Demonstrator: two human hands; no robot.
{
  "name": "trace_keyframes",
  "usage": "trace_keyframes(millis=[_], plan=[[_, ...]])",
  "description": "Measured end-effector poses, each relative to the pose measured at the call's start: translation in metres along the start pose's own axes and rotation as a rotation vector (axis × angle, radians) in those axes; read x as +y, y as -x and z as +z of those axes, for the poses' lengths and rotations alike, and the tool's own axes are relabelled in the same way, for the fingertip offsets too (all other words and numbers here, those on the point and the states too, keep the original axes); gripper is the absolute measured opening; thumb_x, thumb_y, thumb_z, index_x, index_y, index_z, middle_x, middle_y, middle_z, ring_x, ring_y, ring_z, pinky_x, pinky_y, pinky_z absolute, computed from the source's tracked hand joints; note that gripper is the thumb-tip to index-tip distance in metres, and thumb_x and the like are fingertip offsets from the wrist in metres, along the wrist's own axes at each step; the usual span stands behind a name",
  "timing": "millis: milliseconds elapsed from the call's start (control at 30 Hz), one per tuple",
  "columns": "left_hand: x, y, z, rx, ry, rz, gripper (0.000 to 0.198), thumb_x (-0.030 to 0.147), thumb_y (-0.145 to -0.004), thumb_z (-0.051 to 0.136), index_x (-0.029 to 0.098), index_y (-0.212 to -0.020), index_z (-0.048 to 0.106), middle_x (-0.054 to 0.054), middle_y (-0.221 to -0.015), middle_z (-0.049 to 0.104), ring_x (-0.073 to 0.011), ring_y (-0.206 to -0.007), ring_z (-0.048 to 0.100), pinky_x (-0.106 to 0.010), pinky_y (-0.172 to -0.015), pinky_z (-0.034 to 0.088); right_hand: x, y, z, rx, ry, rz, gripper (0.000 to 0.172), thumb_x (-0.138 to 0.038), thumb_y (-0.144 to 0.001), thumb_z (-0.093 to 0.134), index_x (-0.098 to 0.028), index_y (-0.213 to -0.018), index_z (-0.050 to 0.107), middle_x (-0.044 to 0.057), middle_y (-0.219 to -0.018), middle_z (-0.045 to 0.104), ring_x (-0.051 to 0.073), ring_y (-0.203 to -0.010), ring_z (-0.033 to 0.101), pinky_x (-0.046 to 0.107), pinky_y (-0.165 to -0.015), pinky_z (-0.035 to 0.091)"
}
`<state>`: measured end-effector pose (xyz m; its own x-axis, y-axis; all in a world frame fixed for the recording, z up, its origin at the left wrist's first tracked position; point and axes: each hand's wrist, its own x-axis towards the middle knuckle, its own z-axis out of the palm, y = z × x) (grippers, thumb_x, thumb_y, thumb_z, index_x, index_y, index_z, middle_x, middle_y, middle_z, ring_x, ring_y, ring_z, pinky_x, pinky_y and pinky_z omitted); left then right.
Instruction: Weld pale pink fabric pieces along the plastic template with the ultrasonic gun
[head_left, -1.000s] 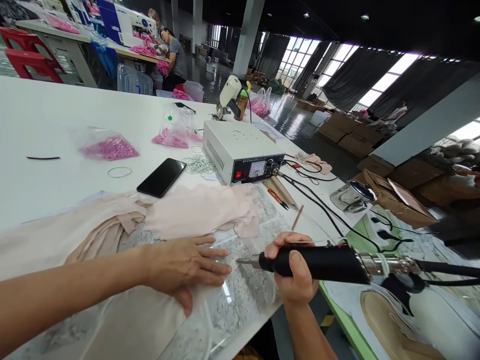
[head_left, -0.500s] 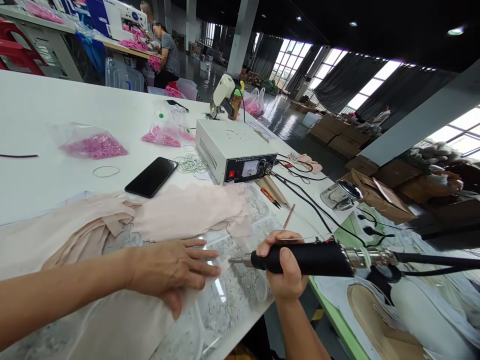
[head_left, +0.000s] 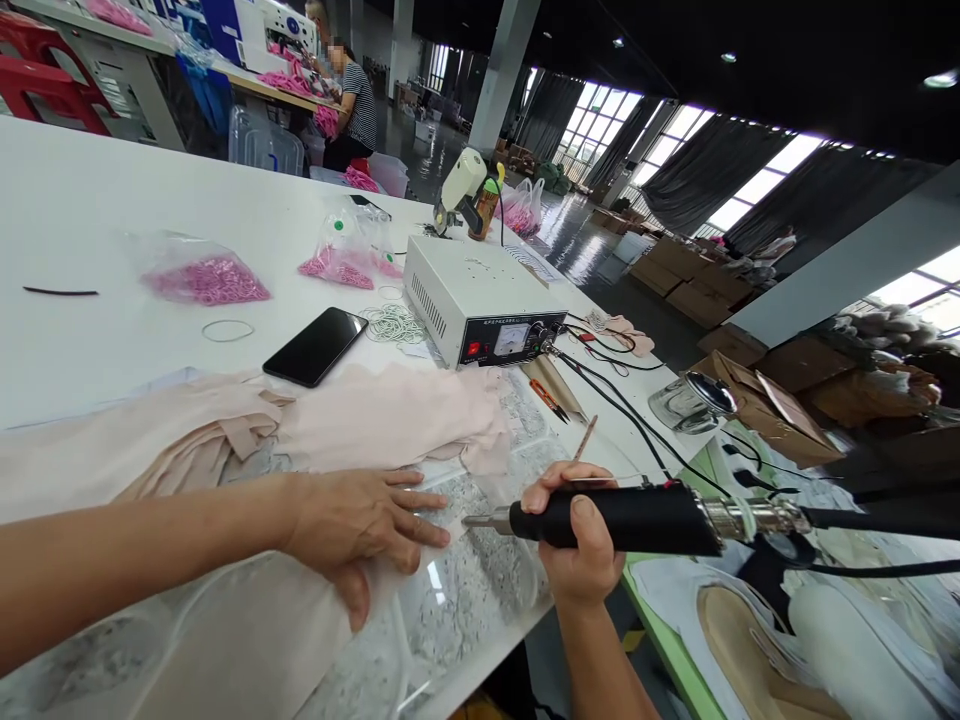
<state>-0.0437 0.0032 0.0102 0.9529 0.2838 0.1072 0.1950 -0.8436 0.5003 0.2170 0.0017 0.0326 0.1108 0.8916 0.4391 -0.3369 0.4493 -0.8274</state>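
My left hand [head_left: 367,525] lies flat with its fingers apart, pressing a pale pink-beige fabric piece [head_left: 247,640] onto a clear sheet over a marbled surface [head_left: 480,570]. In my right hand [head_left: 581,545] is a black ultrasonic handpiece [head_left: 630,518], my fingers wrapped round its barrel. Its narrow metal tip points left and meets the fabric's edge just beyond my left fingertips; whether it touches the cloth I cannot tell. More pale fabric [head_left: 390,415] lies folded behind my left hand. Thick cables run right from the handpiece's metal end.
A control box [head_left: 487,300] with a dial stands behind the fabric, near a black phone [head_left: 316,346], rubber bands [head_left: 394,323] and orange thread snips [head_left: 549,400]. Bags of pink pieces [head_left: 206,280] lie farther back. A glass jar [head_left: 690,402] stands right. Another person [head_left: 356,110] sits at a distant sewing machine.
The view has shifted slightly, so the scene sits a little farther right. Both hands keep their pose, and the handpiece tip remains by the fabric edge.
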Motion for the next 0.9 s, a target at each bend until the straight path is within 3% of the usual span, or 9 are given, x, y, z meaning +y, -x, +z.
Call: trace_keyframes(millis=[500,900], plan=[[-0.002,-0.003,0.002,0.003,0.067,-0.019,0.039,0.035,-0.072,0.096,0.026,-0.098,0.068,-0.002,-0.154,0.054,-0.0369,-0.149,0.04,-0.046,-0.129,0.012,-0.019,0.025,0.012,-0.085,-0.09,0.053,0.016,-0.038,-0.087,0.067,-0.024,-0.094,0.069,-0.001,-0.08,0.059,0.011,-0.052,0.059,0.028,-0.049,0.054],[0.0,-0.004,-0.001,-0.005,0.12,-0.038,0.037,0.033,-0.073,0.095,0.027,-0.098,0.069,-0.002,-0.154,0.054,-0.0343,-0.151,0.037,-0.046,-0.129,0.009,-0.013,0.028,0.012,-0.124,-0.041,0.041,0.014,-0.038,-0.091,0.064,-0.024,-0.093,0.065,-0.001,-0.082,0.057,0.012,-0.053,0.059,0.029,-0.05,0.055]])
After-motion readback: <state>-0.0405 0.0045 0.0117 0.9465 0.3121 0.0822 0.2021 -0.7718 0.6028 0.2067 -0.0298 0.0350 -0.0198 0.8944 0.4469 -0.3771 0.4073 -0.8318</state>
